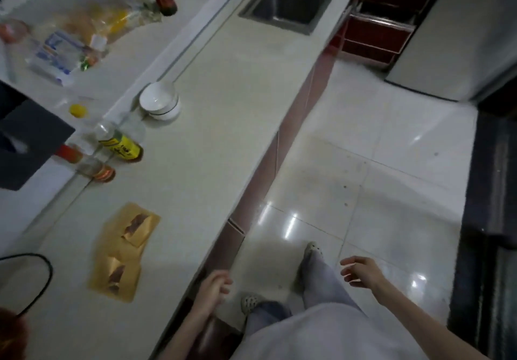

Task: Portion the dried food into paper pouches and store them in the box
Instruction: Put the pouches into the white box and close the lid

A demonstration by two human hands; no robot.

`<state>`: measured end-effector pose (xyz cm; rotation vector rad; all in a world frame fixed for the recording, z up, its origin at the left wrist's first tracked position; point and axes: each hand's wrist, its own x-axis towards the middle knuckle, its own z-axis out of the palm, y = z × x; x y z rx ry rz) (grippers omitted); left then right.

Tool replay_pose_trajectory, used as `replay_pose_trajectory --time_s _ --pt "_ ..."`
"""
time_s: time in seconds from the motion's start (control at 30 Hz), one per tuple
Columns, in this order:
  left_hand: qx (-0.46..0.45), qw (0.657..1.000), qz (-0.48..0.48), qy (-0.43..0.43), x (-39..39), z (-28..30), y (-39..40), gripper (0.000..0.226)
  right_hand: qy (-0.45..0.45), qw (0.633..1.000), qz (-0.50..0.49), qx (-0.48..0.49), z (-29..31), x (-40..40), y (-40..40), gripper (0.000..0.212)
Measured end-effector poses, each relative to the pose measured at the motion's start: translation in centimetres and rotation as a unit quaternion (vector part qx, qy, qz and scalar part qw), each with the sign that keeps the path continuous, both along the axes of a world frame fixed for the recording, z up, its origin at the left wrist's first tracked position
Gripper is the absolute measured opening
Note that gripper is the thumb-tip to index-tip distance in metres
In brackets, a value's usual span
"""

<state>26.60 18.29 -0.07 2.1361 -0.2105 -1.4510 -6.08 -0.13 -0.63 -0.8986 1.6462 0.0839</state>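
Several brown paper pouches (124, 250) with clear windows showing dark dried food lie flat in a loose pile on the white counter (212, 141). My left hand (214, 287) hangs just past the counter's front edge, to the right of the pouches, fingers loosely curled and holding nothing. Further right, over the tiled floor, my right hand (361, 271) has its fingers spread and is empty. No storage box is clearly visible.
Stacked white bowls (161, 102), a yellow-labelled bottle (123, 145) and small jars (96, 171) stand along the counter's back. A dark box-like object (25, 147) sits at left, plastic bags (84, 32) beyond. A steel sink (285, 4) is at the far end. A black cable (36, 275) loops near the pouches.
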Motion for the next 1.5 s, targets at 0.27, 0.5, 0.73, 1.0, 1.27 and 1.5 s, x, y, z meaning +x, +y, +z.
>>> replay_pose_trajectory --time_s 0.27,0.5,0.73,1.0,1.27,1.5 --pt "-0.011 0.996 -0.084 -0.005 -3.7 1.3 -15.2 0.023 0.035 0.995 -0.088 0.044 -1.2 -9.7 -2.9 0.030" --pt "-0.031 0.995 -0.085 -0.030 -7.7 0.7 -25.5 0.020 0.043 0.988 -0.128 0.077 -3.1 -15.8 -8.6 0.028" --pt "0.004 0.998 -0.057 -0.008 -11.1 -1.7 -30.6 0.021 0.034 0.992 -0.108 0.047 -2.0 -17.8 -18.5 0.030" --pt "0.024 0.995 -0.097 0.018 -14.0 -4.7 -40.2 0.022 -0.011 0.987 -0.152 -0.041 0.1 -18.9 -32.8 0.025" --pt "0.011 0.987 -0.157 0.022 -14.7 -5.5 -58.1 0.021 0.014 0.980 -0.197 -0.031 -0.4 -20.7 -43.9 0.026" --pt "-0.025 0.975 -0.220 0.023 -14.9 -3.1 -74.0 0.021 0.073 0.965 -0.250 0.031 -2.0 -22.6 -48.6 0.028"
